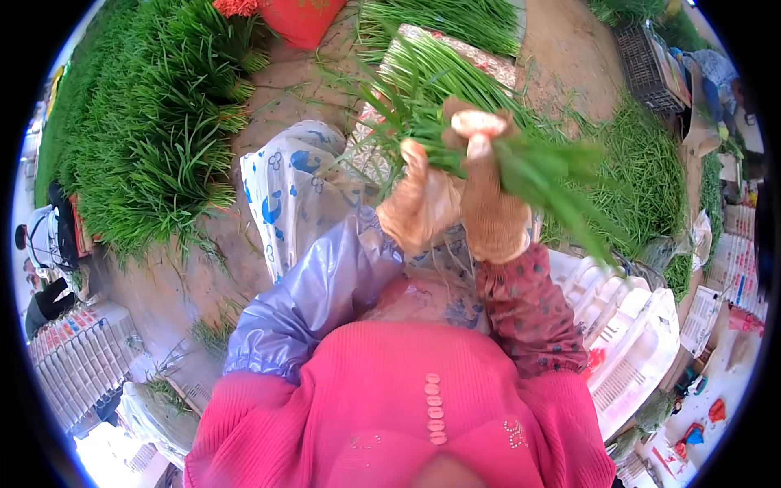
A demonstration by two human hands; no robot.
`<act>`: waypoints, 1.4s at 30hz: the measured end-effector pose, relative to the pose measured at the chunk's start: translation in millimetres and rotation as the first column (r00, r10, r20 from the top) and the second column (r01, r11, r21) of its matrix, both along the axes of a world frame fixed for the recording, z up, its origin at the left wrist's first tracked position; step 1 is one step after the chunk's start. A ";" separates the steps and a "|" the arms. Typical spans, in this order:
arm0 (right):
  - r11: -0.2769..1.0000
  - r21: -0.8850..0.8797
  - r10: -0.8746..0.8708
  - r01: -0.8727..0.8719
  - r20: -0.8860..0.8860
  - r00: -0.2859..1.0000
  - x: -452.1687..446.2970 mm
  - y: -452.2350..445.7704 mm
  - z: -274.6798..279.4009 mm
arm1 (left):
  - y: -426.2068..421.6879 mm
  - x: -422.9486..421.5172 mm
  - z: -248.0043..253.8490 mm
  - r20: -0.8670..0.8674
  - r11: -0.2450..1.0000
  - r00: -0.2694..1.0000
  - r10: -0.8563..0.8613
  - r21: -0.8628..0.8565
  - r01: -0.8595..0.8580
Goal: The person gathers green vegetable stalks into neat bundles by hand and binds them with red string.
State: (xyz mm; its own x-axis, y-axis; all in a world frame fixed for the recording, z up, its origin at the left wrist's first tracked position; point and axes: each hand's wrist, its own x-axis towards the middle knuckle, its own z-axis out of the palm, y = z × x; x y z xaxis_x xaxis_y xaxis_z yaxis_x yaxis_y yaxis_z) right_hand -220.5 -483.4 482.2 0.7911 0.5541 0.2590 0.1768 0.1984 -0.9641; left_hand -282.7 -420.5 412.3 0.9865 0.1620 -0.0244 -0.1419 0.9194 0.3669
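Note:
Both my hands wear tan work gloves and meet in front of my knees. My right hand point(490, 191) is closed around a bunch of garlic chives point(553, 175), whose long green leaves stick out to the right, smeared by motion. Close beside it, my left hand point(421, 203) has its thumb raised and its fingers curled by the greens; leaves pass between thumb and fingers, though its grip is partly hidden. Beyond the hands, more loose chives point(443, 69) lie on a patterned cloth-like pad point(496, 73).
Upright bundles of greens point(154, 138) fill the left side. A red bag point(301, 20) lies at the top. Scattered leaves point(634, 179) heap up on the right, near a dark crate point(651, 69). White plastic crates point(626, 325) stand at my right; a grey basket point(81, 350) is at the left.

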 end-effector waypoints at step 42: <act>0.685 -0.598 -0.661 0.417 -0.269 0.701 214.2 -183.4 -105.9 | 74.0 -93.6 61.9 -0.709 0.469 0.527 -0.469 0.305 0.828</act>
